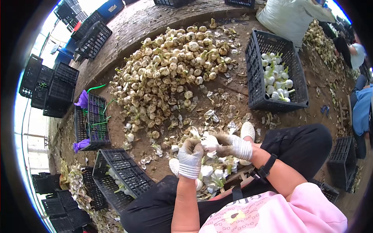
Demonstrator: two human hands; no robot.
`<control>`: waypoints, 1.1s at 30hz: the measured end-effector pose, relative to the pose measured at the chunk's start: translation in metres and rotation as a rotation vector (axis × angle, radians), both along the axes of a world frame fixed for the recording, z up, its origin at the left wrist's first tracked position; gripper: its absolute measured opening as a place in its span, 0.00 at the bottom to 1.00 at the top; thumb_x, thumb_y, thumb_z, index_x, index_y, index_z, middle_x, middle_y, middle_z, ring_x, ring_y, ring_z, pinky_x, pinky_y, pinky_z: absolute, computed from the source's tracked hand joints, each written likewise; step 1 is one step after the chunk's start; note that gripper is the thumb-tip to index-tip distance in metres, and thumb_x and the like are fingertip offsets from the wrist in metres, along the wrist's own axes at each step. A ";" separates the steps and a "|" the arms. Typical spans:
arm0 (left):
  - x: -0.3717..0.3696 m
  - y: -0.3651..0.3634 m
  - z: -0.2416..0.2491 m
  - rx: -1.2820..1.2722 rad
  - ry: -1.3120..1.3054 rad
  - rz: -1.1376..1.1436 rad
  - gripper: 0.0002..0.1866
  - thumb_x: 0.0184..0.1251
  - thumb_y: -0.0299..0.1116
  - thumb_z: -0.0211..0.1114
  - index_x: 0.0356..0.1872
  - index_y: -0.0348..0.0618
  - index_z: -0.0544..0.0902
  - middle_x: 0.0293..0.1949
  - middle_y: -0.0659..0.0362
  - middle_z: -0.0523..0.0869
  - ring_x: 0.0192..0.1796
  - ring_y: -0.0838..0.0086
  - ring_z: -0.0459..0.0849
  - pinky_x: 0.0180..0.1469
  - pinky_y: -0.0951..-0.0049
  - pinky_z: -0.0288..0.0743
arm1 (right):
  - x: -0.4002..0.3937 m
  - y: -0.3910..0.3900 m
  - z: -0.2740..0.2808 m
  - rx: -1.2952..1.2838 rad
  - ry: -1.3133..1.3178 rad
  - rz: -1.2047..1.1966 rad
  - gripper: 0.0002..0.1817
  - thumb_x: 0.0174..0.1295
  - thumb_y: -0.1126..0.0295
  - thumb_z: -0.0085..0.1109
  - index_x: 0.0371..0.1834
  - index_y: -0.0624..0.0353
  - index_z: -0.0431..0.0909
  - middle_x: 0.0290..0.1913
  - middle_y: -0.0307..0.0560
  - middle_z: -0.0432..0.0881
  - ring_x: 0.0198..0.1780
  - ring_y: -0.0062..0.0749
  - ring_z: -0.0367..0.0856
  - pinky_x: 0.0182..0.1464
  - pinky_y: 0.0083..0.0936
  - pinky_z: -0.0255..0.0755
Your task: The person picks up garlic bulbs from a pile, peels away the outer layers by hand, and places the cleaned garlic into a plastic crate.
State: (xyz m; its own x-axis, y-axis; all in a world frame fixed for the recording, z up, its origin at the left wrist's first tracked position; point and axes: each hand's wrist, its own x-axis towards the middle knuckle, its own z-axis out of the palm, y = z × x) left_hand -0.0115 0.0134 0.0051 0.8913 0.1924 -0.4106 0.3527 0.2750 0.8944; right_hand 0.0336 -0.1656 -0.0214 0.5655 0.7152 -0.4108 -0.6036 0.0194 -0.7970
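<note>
In the head view my left hand point(190, 157), in a dirty striped work glove, has its fingers curled at one side of a white garlic bulb point(210, 143). From the other side my gloved right hand point(236, 147) grips the same bulb, with its fingertips partly hidden. Below the hands, peeled white garlic bulbs point(211, 174) lie between my legs among loose skins. A large heap of dirty, unpeeled garlic point(167, 70) is on the ground in front of me.
A black crate point(250, 77) at the right holds clean white garlic. To the left are a tilted black crate point(134, 174) with garlic and another crate point(97, 116) with purple and green ties. A white sack point(285, 23) stands behind. A person in blue point(363, 105) sits far right.
</note>
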 end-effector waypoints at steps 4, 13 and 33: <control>0.001 0.015 0.007 -0.800 -0.075 0.277 0.05 0.59 0.30 0.60 0.34 0.41 0.78 0.29 0.58 0.82 0.25 0.74 0.79 0.26 0.78 0.75 | 0.005 -0.003 0.012 -0.035 -0.022 0.028 0.18 0.62 0.62 0.54 0.52 0.59 0.73 0.32 0.35 0.78 0.30 0.16 0.72 0.32 0.16 0.67; 0.002 0.007 -0.006 0.505 -0.423 -0.183 0.28 0.45 0.39 0.75 0.47 0.39 0.76 0.44 0.59 0.76 0.45 0.73 0.76 0.45 0.74 0.73 | 0.005 -0.005 -0.004 0.074 0.020 -0.108 0.17 0.63 0.61 0.52 0.54 0.55 0.72 0.27 0.31 0.75 0.23 0.12 0.69 0.25 0.11 0.63; 0.047 0.034 -0.147 0.452 0.088 0.140 0.12 0.56 0.29 0.66 0.40 0.39 0.76 0.33 0.60 0.81 0.33 0.78 0.77 0.37 0.79 0.73 | 0.016 -0.011 -0.018 0.154 0.231 -0.365 0.24 0.64 0.60 0.51 0.58 0.63 0.64 0.42 0.47 0.76 0.37 0.26 0.79 0.44 0.23 0.75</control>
State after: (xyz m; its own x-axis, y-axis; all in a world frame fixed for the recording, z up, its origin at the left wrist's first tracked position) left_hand 0.0357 0.0473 -0.1422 0.8098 0.4846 -0.3307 0.4195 -0.0842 0.9038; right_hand 0.0492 -0.1763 -0.0391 0.6981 0.5485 -0.4602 -0.6966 0.3717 -0.6137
